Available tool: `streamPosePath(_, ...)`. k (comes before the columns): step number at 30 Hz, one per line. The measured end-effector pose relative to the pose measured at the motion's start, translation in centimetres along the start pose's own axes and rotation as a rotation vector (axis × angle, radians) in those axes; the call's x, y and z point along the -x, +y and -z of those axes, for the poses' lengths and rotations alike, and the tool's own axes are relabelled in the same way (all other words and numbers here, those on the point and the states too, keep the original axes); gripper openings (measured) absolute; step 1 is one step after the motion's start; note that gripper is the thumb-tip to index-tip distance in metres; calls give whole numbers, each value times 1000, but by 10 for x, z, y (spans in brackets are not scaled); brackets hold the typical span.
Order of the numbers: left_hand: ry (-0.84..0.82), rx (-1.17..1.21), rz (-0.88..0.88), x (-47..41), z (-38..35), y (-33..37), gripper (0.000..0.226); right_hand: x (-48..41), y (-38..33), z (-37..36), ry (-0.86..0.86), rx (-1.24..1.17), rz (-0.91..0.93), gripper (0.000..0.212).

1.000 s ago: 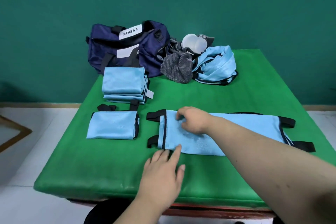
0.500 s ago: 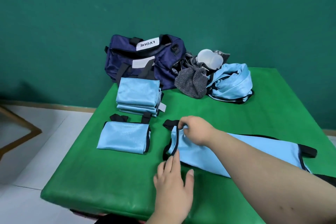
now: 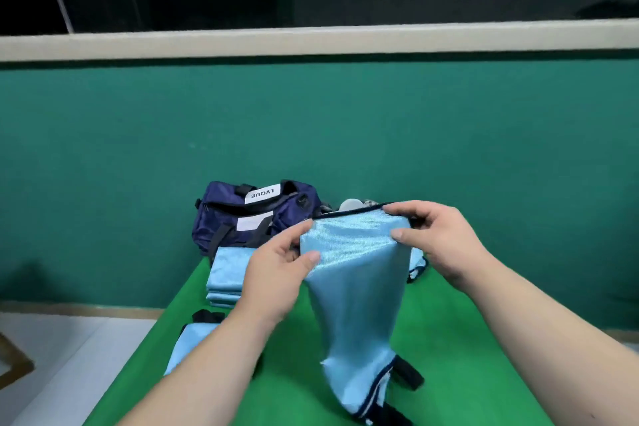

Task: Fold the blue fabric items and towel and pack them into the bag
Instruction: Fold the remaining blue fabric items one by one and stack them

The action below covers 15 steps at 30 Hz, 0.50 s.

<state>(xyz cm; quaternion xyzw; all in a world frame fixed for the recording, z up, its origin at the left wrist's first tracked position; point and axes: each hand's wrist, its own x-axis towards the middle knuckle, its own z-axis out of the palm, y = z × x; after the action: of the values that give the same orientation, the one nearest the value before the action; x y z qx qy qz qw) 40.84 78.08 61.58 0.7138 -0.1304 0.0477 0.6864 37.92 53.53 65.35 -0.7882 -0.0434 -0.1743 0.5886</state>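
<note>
A long light-blue fabric item (image 3: 359,290) with black trim hangs in the air over the green table (image 3: 460,349). My left hand (image 3: 276,273) pinches its upper left corner and my right hand (image 3: 439,239) pinches its upper right corner. Its lower end with black straps trails down to the table. Behind it the navy duffel bag (image 3: 256,214) stands at the table's back edge. A stack of folded blue items (image 3: 226,273) lies in front of the bag, and one more folded blue piece (image 3: 190,346) sits nearer, partly hidden by my left forearm.
A crumpled blue item (image 3: 416,261) peeks out behind my right wrist, and a white object (image 3: 351,205) shows just above the held fabric. A teal wall rises behind the table. White floor and a wooden frame (image 3: 14,360) lie to the left.
Both hands have picked up the fabric's left end off the table and raised it upright. The view has tilted upward.
</note>
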Motion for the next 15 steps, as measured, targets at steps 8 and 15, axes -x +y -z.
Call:
streamPosePath(8,-240,0,-149,5,-11,69,59,37,-51,48,32,-123,112,45)
streamPosePath(15,-299,24,-127,0,-21,60,62,46,-30,60,51,-170,47,51)
